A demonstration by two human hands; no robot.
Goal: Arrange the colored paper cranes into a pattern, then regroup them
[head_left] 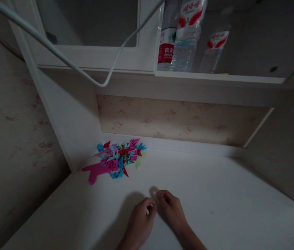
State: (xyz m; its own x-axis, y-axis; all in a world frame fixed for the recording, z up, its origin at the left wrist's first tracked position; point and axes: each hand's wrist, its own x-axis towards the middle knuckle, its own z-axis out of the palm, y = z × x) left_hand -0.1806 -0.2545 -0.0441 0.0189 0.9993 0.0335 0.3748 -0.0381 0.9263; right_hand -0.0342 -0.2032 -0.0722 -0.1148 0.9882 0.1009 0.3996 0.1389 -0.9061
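Observation:
My left hand (142, 218) is just above the white desktop (214, 187), its fingers curled in and the thumb meeting the fingertips. A pale spot shows inside that curl; whether it is paper or the desk behind, I cannot tell. A small gap to the right, my right hand (172, 207) is curled the same way, thumb against the fingers. Anything within its grip is hidden or too small to name. Beyond the hands, to the left, lies a heap of folded paper cranes (120, 158) in pink, blue, red, purple and green. Neither hand touches the heap.
Above the desk runs a shelf (214, 78) with plastic bottles (184, 52) on it. A white cable (71, 64) hangs across the upper left, in front of the cabinet. Side panels (66, 118) and floral wallpaper (14, 139) bound the desk on the left.

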